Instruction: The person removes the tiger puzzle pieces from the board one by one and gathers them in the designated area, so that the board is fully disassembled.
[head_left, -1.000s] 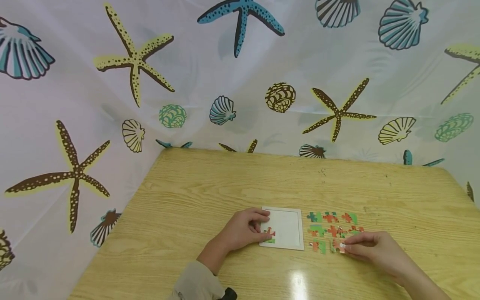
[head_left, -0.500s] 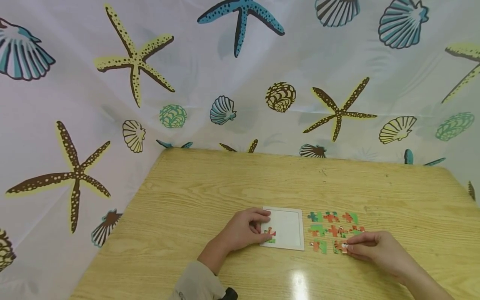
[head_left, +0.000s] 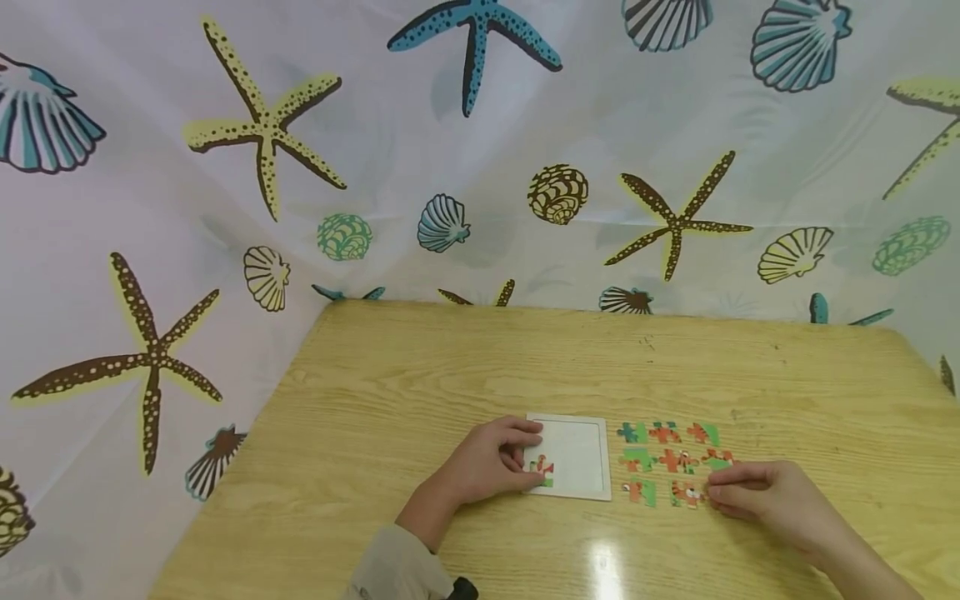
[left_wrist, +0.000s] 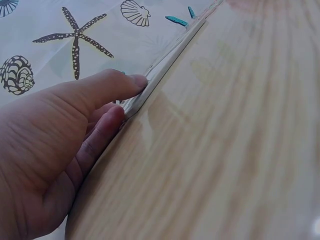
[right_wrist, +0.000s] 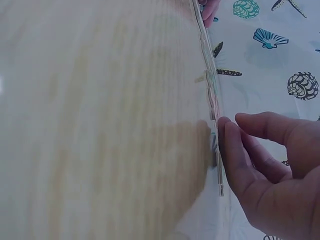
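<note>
My left hand (head_left: 487, 461) holds the left edge of a white square puzzle tray (head_left: 576, 460). In the left wrist view its thumb lies on the tray's rim (left_wrist: 170, 61) and a finger is against the side. One orange and green jigsaw piece (head_left: 543, 470) lies in the tray's lower left part, beside the left thumb. My right hand (head_left: 783, 504) rests just right of a jigsaw piece (head_left: 686, 494) with orange and white print, which lies on the table. In the right wrist view, the thumb and fingertips are slightly apart, with nothing seen between them.
Several other jigsaw pieces (head_left: 669, 460) lie in loose rows right of the tray on the wooden table (head_left: 420, 367). A white cloth (head_left: 495, 158) printed with starfish and shells hangs behind the table and along its left side.
My right hand turned the orange and white jigsaw piece, set it down in the front row and let go, drawing slightly right. The left hand stays on the tray.
</note>
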